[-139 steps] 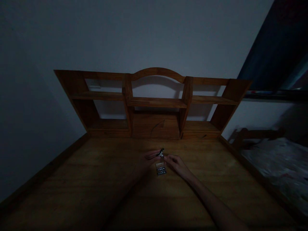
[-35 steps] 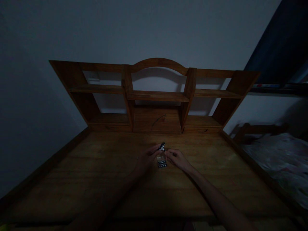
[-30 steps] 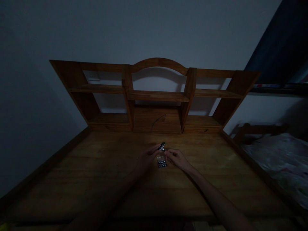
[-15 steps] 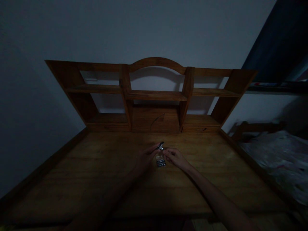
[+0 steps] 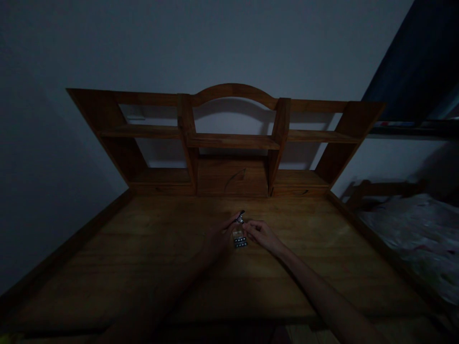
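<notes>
Hands are meeting at frame centre: left hand [image 5: 217, 238] is gripping a small dark tool [image 5: 240, 217] pointing upper right; right hand [image 5: 261, 233] grip unclear, above a small card [image 5: 239, 238] lying on the surface [image 5: 143, 248].

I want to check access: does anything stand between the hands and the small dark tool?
Nothing visible does. The left hand and right hand already meet at the small dark tool, above a small card.

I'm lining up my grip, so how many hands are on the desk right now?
2. The left hand and right hand meet at mid-desk, both pinching a small dark metal object above a small flat pack.
</notes>
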Motion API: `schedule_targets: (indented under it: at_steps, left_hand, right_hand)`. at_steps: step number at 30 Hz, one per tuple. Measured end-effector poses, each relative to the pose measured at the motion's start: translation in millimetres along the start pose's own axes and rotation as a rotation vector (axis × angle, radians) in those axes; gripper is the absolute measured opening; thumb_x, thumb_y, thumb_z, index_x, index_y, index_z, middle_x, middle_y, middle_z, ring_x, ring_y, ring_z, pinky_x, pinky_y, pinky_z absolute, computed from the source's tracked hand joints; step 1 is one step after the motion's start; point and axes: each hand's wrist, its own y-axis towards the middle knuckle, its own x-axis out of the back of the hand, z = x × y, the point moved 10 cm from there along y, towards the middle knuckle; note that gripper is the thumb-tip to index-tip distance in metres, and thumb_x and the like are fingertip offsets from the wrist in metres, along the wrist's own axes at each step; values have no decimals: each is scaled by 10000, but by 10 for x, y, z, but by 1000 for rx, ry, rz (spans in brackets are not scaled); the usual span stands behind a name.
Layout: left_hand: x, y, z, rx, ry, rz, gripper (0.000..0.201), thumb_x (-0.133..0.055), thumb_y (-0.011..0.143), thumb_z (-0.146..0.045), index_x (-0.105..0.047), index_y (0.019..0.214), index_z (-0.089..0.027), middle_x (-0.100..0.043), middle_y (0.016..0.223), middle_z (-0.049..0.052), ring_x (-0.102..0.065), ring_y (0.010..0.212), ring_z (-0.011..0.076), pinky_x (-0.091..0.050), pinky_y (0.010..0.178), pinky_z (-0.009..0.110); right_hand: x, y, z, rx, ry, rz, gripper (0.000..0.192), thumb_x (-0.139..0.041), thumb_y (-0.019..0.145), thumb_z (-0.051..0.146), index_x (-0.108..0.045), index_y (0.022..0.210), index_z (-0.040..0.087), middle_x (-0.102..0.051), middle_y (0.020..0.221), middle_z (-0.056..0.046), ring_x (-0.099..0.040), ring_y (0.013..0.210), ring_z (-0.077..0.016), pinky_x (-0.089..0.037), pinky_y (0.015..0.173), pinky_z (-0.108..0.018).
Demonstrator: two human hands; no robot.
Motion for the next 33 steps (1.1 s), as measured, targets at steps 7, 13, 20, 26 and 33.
schedule_targets:
  at_steps: [7,13,20,26,33]
  left_hand:
    - [25,2,-81,-39,79,-7,364,-561,883,-388,-611,1239,-326,-665,1193,-38,-654,1056,219,-505,971,372]
    - [-25,60,-22,-28,-84,11,353,-585,868,-368,-645,1201,-266,-656,1216,3,-627,1108,205,-467,1024,371]
    - [-73,56,-50,85,-341,85,373,-645,819,-355,-667,1170,-231,-649,1220,35,-600,1151,243,-446,1046,417]
    - [-64,54,-25,100,-310,89,379,-666,801,-371,-677,1152,-228,-664,1188,29,-622,1117,252,-452,1042,428]
    - [-36,66,-107,56,-269,86,369,-671,799,-344,-674,1157,-253,-646,1225,16,-602,1147,245,-427,1065,411]
  right_hand:
    - [-12,-5,-5,-4,40,4,471,-505,873,584,-595,708,152,-434,558,34,-347,497,-94,-240,472,-235]
    - [-3,17,-64,-2,48,17,487,-483,885,588,-583,695,151,-416,538,41,-341,475,-87,-224,448,-225]
    - [-37,-16,-60,-9,95,65,480,-438,922,556,-600,721,152,-361,470,60,-298,414,-82,-191,418,-226]
    - [-22,-38,-19,-12,95,55,481,-434,925,555,-604,720,154,-360,464,60,-295,406,-81,-194,421,-228]
    - [31,-13,-15,-6,28,18,507,-436,918,570,-610,690,151,-361,492,48,-318,445,-89,-197,442,-235]
